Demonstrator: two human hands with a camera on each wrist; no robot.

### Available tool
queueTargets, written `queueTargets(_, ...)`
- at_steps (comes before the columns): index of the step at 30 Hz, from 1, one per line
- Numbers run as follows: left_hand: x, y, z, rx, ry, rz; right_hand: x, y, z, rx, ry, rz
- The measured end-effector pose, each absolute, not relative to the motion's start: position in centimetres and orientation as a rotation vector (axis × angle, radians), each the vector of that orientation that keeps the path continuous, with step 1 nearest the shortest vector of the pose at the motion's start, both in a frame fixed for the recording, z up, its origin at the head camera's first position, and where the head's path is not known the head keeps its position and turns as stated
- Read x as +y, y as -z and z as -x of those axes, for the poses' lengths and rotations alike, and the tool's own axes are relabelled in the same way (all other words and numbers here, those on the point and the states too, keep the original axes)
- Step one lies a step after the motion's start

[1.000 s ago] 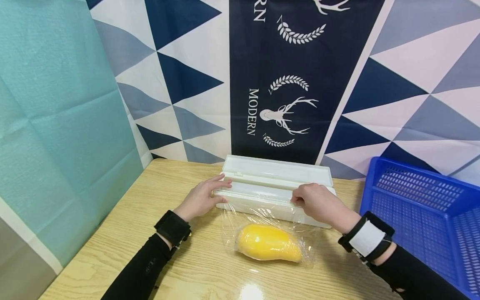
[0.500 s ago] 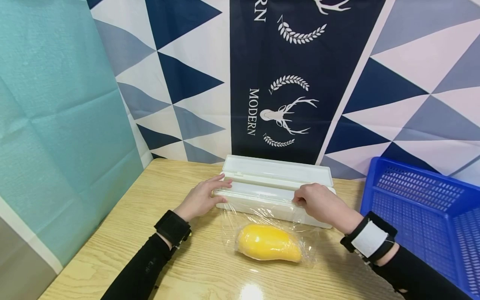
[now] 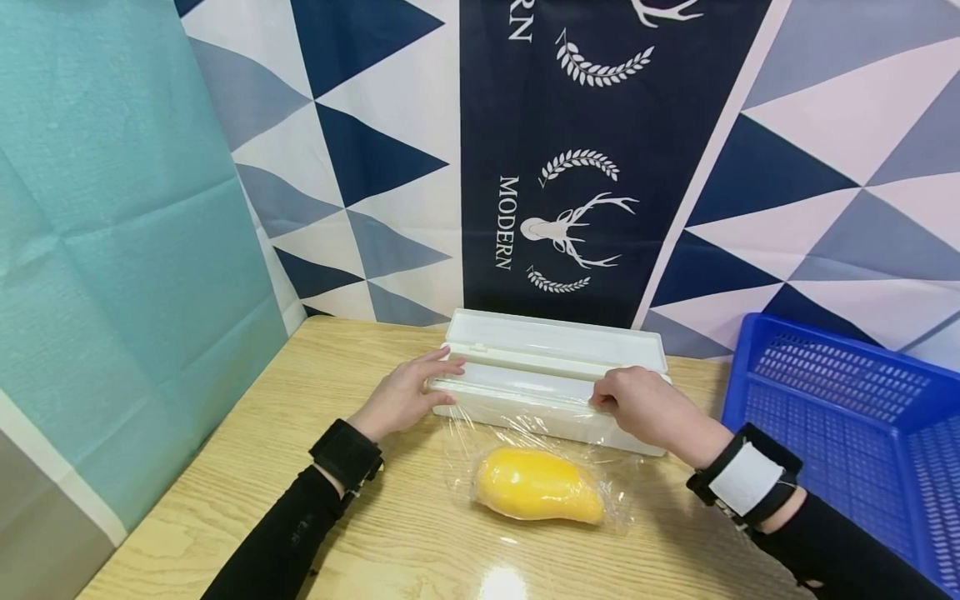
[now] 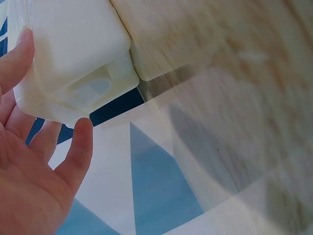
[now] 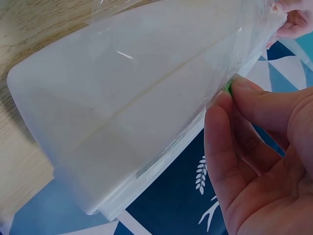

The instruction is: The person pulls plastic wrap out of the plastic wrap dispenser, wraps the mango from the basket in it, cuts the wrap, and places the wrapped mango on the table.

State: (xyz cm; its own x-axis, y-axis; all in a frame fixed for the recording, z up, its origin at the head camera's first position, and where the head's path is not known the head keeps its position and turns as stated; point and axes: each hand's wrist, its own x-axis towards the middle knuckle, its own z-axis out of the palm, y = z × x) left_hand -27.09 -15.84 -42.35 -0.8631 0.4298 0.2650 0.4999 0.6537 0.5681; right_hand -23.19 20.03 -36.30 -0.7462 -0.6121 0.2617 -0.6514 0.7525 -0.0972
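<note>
A long white cling film dispenser [image 3: 480, 408] lies on the table, its lid [image 3: 555, 335] tipped back. Clear cling film [image 3: 617, 483] runs from its front edge over a yellow mango [image 3: 536, 485]. The left hand [image 3: 401, 398] holds the dispenser's left end, thumb at the front and fingers spread around the end and top. Toward the right end, the right hand [image 3: 645, 408] pinches a small green piece [image 5: 227, 87] between thumb and index finger at the dispenser's edge. This looks like a sliding cutter, mostly hidden by the fingertips.
A blue perforated plastic basket [image 3: 817, 400] stands to the right, close to the right forearm. Behind the wooden table [image 3: 375, 533] hangs a patterned cloth [image 3: 397, 192], with a teal cloth [image 3: 127, 208] on the left.
The right hand has slid slightly to the right along the dispenser's edge, still pinching. The left hand, the dispenser and the mango have stayed in place.
</note>
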Motion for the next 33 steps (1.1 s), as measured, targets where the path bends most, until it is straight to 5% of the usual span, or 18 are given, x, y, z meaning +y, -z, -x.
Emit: queueTargets(33, -15.9, 42.23, 26.99, -2.757, 1.024, 0.779, 20.96, 36.34, 22.9, -2.739, -0.276, -0.973)
